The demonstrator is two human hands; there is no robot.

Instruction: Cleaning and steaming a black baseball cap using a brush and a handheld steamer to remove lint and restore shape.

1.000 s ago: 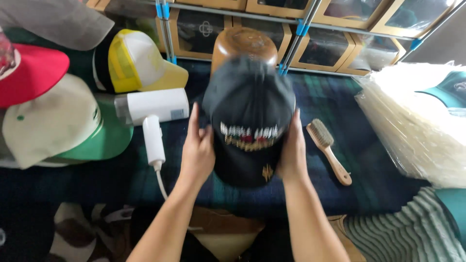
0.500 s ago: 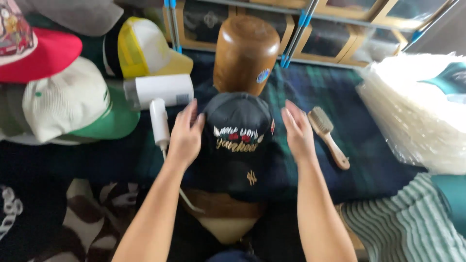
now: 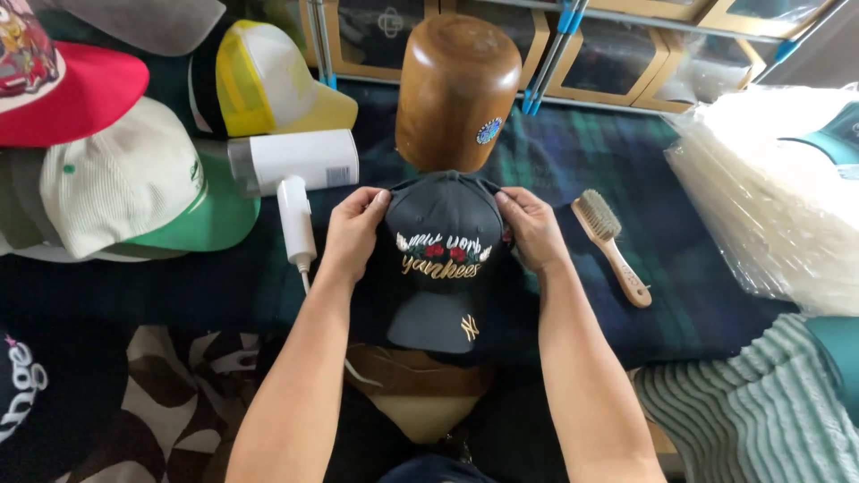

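The dark baseball cap [image 3: 443,259] now lies low in front of the person, crown towards the wooden hat block [image 3: 456,89], brim pointing back at the body. A second ago it was held higher, covering most of the block; the block now stands fully exposed just beyond the cap's crown. Judgement: the cap has been brought down off or away from the block and is being handled at rest.

Left hand [image 3: 353,233] grips the cap's left side, fingers curled over the crown edge. Right hand [image 3: 532,231] grips the opposite side likewise. Both grips are closed on the cap.

Nearby on the dark plaid cloth [image 3: 698,295]: a white handheld steamer [image 3: 295,174] just left of the left hand, a wooden brush [image 3: 613,246] near the right hand.

Not determinable: whether the cap rests on the brown form [image 3: 420,394] showing below its brim or is held clear of it. Thumbs are hidden under the cap. Other caps at left are partly cut off.
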